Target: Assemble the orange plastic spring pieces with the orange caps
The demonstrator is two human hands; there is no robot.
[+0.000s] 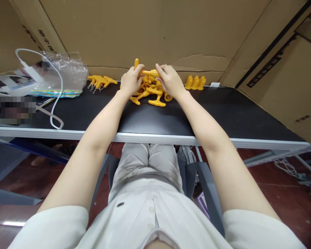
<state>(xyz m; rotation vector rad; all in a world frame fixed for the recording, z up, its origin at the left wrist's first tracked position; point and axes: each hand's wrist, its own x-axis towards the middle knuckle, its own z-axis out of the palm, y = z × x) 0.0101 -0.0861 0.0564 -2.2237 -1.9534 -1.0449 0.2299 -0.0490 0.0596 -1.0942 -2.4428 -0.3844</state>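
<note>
Between my two hands, over the far part of the table, lies a yellow corkscrew, held level. My left hand is closed around its T-shaped handle, one end of which sticks up above the fingers. At the other end, my right hand pinches the corkscrew's body. Just beneath both hands is a pile of yellow corkscrews, partly hidden by the fingers. Left of the pile lie several yellow handles with bare metal spirals. Three yellow bell-shaped sleeves stand upright to the right.
The black tabletop has a metal front edge. Cardboard walls it at the back and sides. Crumpled clear plastic bags and a white cable lie at the left. A small white label is near the sleeves.
</note>
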